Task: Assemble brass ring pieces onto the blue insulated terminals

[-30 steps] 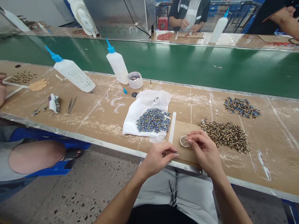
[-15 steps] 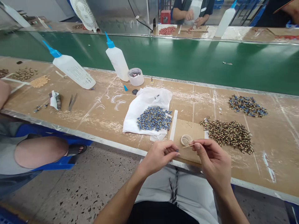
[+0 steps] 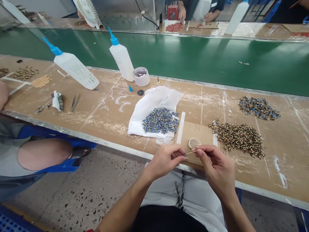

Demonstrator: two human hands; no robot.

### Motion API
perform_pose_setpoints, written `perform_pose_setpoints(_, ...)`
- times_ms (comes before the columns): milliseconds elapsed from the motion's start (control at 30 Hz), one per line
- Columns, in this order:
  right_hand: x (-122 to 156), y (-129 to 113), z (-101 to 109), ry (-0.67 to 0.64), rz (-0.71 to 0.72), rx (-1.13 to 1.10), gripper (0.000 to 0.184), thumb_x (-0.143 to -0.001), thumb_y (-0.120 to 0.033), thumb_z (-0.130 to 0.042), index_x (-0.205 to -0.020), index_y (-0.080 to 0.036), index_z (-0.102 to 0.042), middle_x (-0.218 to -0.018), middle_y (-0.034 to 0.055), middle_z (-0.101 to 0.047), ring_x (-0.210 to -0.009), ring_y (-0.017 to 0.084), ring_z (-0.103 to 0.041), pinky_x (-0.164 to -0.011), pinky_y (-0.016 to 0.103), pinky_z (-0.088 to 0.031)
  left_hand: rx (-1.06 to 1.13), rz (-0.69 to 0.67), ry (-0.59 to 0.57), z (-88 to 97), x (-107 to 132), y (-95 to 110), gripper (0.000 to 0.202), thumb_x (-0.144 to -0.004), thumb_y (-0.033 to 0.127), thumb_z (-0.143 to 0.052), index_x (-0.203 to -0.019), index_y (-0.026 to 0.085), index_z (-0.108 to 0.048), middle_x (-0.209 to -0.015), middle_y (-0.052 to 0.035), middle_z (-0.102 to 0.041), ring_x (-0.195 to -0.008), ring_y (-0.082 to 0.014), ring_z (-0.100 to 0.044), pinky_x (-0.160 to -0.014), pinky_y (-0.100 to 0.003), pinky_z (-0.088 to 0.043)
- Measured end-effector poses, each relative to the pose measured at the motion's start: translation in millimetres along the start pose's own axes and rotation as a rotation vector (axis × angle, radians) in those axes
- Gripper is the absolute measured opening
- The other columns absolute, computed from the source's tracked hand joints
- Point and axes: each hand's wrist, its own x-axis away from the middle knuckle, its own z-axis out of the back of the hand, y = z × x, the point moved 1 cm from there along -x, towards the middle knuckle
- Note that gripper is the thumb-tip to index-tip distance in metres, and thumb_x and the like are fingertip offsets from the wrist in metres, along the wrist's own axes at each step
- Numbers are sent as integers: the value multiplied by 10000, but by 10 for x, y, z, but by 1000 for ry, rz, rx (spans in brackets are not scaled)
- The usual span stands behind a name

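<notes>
My left hand (image 3: 169,159) pinches a tiny blue piece (image 3: 184,155) between thumb and fingertips, over the front edge of the bench. My right hand (image 3: 214,162) is closed on a thin wooden stick (image 3: 191,152), whose tip meets the blue piece. Just behind the stick stands a small round cup (image 3: 193,142) on a cardboard sheet (image 3: 196,131). To the left, a heap of small blue pieces (image 3: 159,120) lies on white paper (image 3: 136,120). Right of the cup is a heap of small brown and gold pieces (image 3: 241,138).
A mixed blue and gold heap (image 3: 259,108) lies farther right. Two white bottles with blue nozzles (image 3: 122,61), a tape roll (image 3: 141,77) and tweezers (image 3: 75,103) are on the left. Behind runs a green belt (image 3: 193,61). A person's hands (image 3: 182,14) work across it; another person's leg (image 3: 45,154) is at left.
My right hand has moved left, bringing the stick's tip from short of the left hand to the blue piece. Across the belt, a person's hand has reached to the red heap.
</notes>
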Motion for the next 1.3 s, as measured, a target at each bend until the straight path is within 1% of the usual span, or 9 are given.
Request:
perform_pose_setpoints(133, 14, -45, -8, -27, 23, 30, 89, -907, -297, -626, -935, -241, -689, -879, 20, -735, -799, 183, -685, -716, 288, -517, -22, -10, -3, 11, 4, 14, 127, -865, 254, -638, -887, 137, -681, -741, -17, -647, -642, -114, -565, -582, -193, -436)
perform_pose_setpoints(267, 9, -93, -14, -61, 100, 63, 69, -905, -266, -629, -956, -239, -667, -875, 15, -731, -786, 168, -686, -714, 270, -519, -23, -18, -19, 10, 5, 24, 122, -873, 238, -618, -896, 138, -683, -770, -26, -666, -665, -122, -580, -605, -202, -449)
perform_pose_setpoints(433, -20, -135, -13, -65, 177, 133, 48, -909, -242, -622, -949, -248, -649, -862, -3, -723, -777, 155, -684, -694, 248, -509, -32, -15, -21, 5, 7, 19, 115, -875, 227, -613, -906, 140, -681, -779, -25, -672, -674, -120, -581, -614, -201, -443)
perform_pose_setpoints(733, -27, -158, -19, -88, 213, 143, 53, -926, -222, -592, -943, -246, -636, -863, 0, -712, -793, 157, -680, -697, 251, -503, -48, -22, -23, 12, 8, 20, 104, -874, 207, -605, -900, 140, -680, -788, -27, -676, -683, -125, -590, -621, -204, -448)
perform_pose_setpoints(900, -28, -148, -8, -113, 171, 69, 43, -915, -237, -612, -939, -248, -645, -867, 3, -717, -799, 163, -682, -701, 258, -511, -58, -39, -21, 8, 8, 6, 97, -877, 216, -611, -895, 148, -679, -789, -22, -673, -689, -124, -590, -626, -200, -447)
perform_pose_setpoints(1000, -33, -96, 44, -71, 106, 10, 54, -901, -242, -635, -947, -248, -662, -895, 18, -718, -832, 179, -676, -731, 284, -515, -48, -48, -4, 5, 15, -15, 104, -874, 243, -629, -881, 148, -670, -774, -19, -662, -677, -121, -586, -621, -198, -447)
perform_pose_setpoints(1100, -69, -26, 104, 42, 59, -67, 69, -903, -250, -630, -958, -237, -669, -935, 50, -697, -886, 209, -659, -750, 328, -515, -53, -59, 14, 3, 20, -31, 111, -867, 255, -645, -869, 147, -671, -768, -23, -661, -660, -119, -580, -604, -196, -443)
perform_pose_setpoints(1200, -130, 31, 103, 133, 117, -71, 47, -901, -246, -627, -900, -228, -671, -941, 61, -664, -937, 226, -634, -783, 359, -506, -63, -70, 23, 8, 19, -31, 106, -865, 248, -650, -865, 145, -676, -774, -29, -672, -662, -119, -589, -603, -193, -447)
perform_pose_setpoints(1300, -167, 61, 31, 102, 162, 43, 77, -910, -230, -607, -893, -232, -682, -979, 65, -646, -959, 221, -616, -811, 369, -493, -90, -83, 23, 17, 15, -28, 99, -866, 238, -651, -879, 147, -687, -789, -31, -682, -681, -123, -599, -620, -199, -456)
